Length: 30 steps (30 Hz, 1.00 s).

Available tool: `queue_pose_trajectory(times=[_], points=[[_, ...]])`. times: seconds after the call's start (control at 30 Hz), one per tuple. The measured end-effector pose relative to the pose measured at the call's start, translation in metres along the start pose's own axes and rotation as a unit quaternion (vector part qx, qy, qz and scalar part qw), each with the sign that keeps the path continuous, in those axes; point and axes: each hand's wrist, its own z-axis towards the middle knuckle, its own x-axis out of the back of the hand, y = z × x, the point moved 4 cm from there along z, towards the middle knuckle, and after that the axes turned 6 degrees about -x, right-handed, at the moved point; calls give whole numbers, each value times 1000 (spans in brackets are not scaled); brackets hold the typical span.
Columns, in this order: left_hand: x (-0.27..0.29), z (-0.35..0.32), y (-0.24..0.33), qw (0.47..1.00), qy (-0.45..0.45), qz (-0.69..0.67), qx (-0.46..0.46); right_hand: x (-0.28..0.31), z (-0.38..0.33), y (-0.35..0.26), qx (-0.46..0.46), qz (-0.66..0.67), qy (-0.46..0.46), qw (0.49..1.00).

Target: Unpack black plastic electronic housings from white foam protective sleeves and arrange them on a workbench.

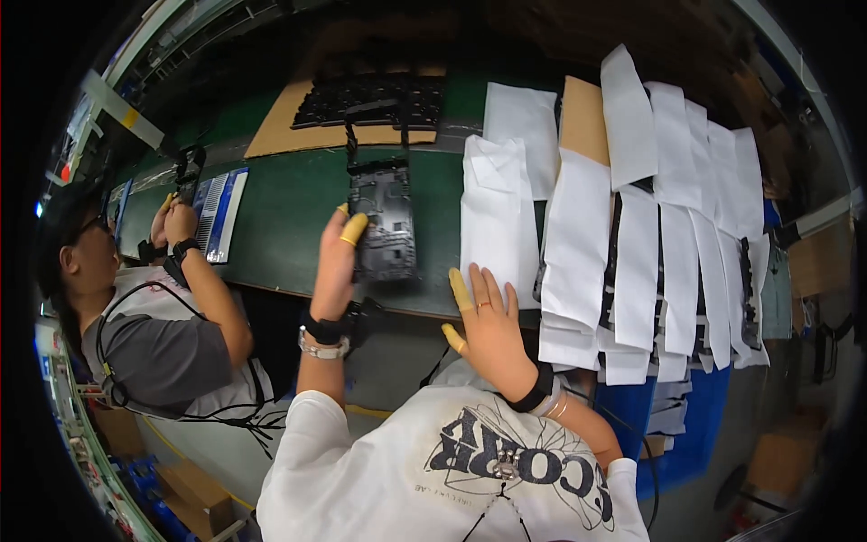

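Observation:
My left hand (pixel 338 257) grips a black moulded plastic frame (pixel 383 217) by its left edge, over the green table mat. An open rectangular loop stands at the frame's far end. Yellow finger cots cover some fingertips on both hands. My right hand (pixel 492 330) is spread, palm down, its fingertips on the near end of a white foam sheet (pixel 495 217). Whether anything lies beneath that sheet is hidden. To its right, more white sheets (pixel 576 244) lie in overlapping rows, with black parts (pixel 748 289) showing between and under them.
Many black parts (pixel 370 99) lie on a brown cardboard sheet (pixel 280 122) at the back. On the left a co-worker (pixel 163 307) handles a dark part beside a blue-and-white package (pixel 221 212). A blue bin (pixel 691 425) stands below the table's right side.

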Motion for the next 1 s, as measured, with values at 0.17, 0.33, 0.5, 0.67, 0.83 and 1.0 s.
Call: queue_pose_trajectory(times=[0.17,0.33,0.5,0.67,0.83,1.0], points=[[111,113,24,986,84,102,-101,-7,-1,7,17,17,34,999],[253,219,47,867,194,408,-212,-2,-9,2,47,39,17,998],[257,272,41,731,259,622,-109,-10,-10,6,36,12,35,999],[205,282,145,602,237,645,-406,-10,-10,0,57,33,13,998],[31,139,290,557,161,458,-673,-22,-6,22,20,11,12,1000],[71,122,220,675,144,360,-628,-12,-4,15,31,36,2,999]])
